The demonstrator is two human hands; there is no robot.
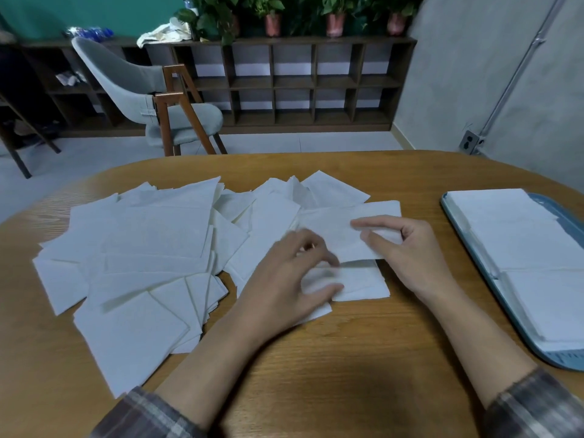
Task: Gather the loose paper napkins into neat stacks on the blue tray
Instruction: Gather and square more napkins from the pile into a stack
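Observation:
Several loose white paper napkins (pixel 142 248) lie scattered across the left and middle of the wooden table. My right hand (pixel 407 251) pinches one napkin (pixel 341 229) by its right part, between thumb and fingers. My left hand (pixel 284 279) is blurred; its curled fingers touch the left edge of that napkin, and its thumb lies on another napkin (pixel 363 282) below. The blue tray (pixel 455 222) sits at the right edge of the table. It carries two flat stacks of napkins (pixel 512 229), one behind the other.
The wooden table (pixel 347 358) has a curved far edge. Beyond it stand a grey chair (pixel 142 90) with wooden legs, a low dark shelf unit (pixel 284 83) and potted plants (pixel 335 20). A grey wall (pixel 505 74) rises at the right.

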